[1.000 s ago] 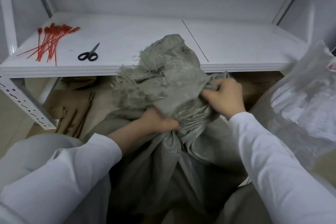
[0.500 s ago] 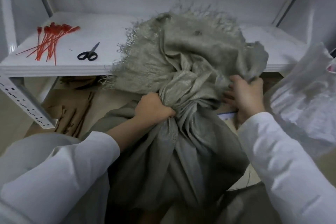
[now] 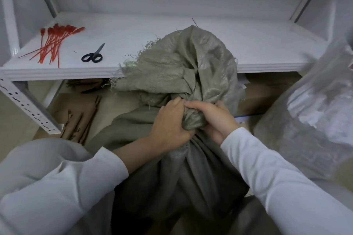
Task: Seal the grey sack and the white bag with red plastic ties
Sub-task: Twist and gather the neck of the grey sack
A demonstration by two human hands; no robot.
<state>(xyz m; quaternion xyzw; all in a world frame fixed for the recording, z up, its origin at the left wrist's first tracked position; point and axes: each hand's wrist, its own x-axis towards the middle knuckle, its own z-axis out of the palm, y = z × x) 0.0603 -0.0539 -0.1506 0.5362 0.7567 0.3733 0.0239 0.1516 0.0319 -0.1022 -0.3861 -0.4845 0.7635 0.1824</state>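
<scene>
Fingers (image 3: 176,102) of the left hand (image 3: 170,126) were clamped round the gathered neck of the grey sack (image 3: 183,70). Those of the right hand (image 3: 212,118) were curled round the same neck from the other side, and the two hands touched. We could not see the fingertips of either hand, which were buried in the folds. Above the grip the frayed mouth of the sack rose in a loose bunch and covered part of the front edge of the shelf (image 3: 257,44). Below the grip the body of the sack ran into shadow between the white sleeves (image 3: 277,183), and the lower edge of the view cut off its base.

The white bag (image 3: 315,120) stood just beside the sack on the right. It was blurred and cropped by the right edge, so we could not make out its mouth. The red plastic ties (image 3: 53,44) lay in an overlapping pile at the left end of the shelf, well apart from both hands, with black scissors (image 3: 93,55) near them. We could not tell the number of ties. Brown cardboard (image 3: 267,91) under the shelf was partly hidden behind the sack.

Half a second earlier the right hand had held the sack's right side, apart from the left hand, and the mouth had fanned wide across the shelf. We now found it drawn narrower, with the right hand brought in against the left.
</scene>
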